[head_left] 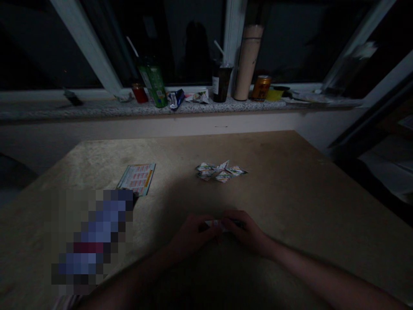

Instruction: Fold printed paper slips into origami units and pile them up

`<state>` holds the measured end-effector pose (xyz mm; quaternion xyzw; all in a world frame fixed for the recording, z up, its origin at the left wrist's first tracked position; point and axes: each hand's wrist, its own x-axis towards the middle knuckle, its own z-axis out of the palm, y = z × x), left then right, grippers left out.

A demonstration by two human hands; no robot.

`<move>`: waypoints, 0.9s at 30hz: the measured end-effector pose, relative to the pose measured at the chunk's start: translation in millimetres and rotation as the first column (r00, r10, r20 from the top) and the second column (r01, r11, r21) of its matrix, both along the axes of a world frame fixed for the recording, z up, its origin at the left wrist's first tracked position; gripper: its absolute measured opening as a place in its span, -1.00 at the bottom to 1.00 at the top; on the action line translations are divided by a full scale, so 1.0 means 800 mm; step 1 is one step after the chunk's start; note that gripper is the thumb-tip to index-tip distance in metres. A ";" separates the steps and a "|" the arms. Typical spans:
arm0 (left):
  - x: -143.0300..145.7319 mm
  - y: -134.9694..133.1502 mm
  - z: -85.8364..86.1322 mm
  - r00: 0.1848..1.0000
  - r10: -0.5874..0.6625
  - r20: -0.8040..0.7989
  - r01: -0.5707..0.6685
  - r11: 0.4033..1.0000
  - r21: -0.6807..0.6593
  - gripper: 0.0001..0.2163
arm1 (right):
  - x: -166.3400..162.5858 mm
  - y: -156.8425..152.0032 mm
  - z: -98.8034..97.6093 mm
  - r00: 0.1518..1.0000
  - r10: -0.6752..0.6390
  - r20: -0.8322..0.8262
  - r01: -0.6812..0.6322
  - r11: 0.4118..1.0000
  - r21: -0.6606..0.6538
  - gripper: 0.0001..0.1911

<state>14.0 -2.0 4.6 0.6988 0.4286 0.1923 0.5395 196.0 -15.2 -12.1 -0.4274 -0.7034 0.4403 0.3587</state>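
My left hand (193,234) and my right hand (247,230) meet low on the wooden table (290,193), fingers curled and pressed together on a small folded paper piece (215,224) held between them. Most of that piece is hidden by my fingers in the dim light. A little beyond my hands lies a small pile of folded printed paper pieces (221,171). A printed leaflet (137,178) lies flat to the left, apart from both hands.
A blurred-out patch (93,241) covers the table's left front. On the stone window sill (64,110) stand a green bottle (154,85), a red can (140,93), a dark cup with a straw (221,82), a tall beige tube (247,62) and an orange can (261,88).
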 end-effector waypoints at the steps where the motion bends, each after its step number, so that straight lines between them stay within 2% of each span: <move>1: 0.001 0.000 0.001 1.000 0.013 -0.015 -0.013 1.000 0.011 -0.67 | 0.000 0.001 0.000 1.000 -0.004 -0.002 0.004 1.000 0.003 -0.62; 4: 0.002 0.001 0.004 0.995 0.089 -0.035 -0.089 0.996 0.005 -0.70 | 0.000 0.004 0.000 0.999 -0.040 -0.012 0.040 0.999 -0.016 -0.64; 9: 0.001 0.002 0.008 0.978 0.207 -0.016 -0.207 0.978 -0.019 -0.72 | 0.002 0.005 0.003 0.998 0.050 -0.040 -0.055 0.988 -0.142 -0.56; 14: 0.000 0.002 0.006 0.976 0.219 0.001 -0.218 0.974 -0.057 -0.71 | 0.003 0.003 0.000 0.998 0.041 -0.037 -0.045 0.992 -0.121 -0.55; 17: -0.004 0.003 0.001 0.961 0.259 0.098 -0.258 0.966 -0.029 -0.63 | 0.003 0.004 -0.004 0.999 -0.009 -0.037 0.005 0.996 -0.092 -0.54; 20: -0.008 0.004 -0.002 0.947 0.238 0.218 -0.229 0.971 -0.065 -0.57 | 0.004 0.006 -0.006 0.999 0.005 -0.040 -0.006 0.999 -0.037 -0.54; 27: -0.003 0.002 0.004 0.957 0.161 0.241 -0.150 0.987 -0.066 -0.68 | 0.002 0.007 0.002 0.998 0.017 -0.063 -0.022 0.997 -0.071 -0.53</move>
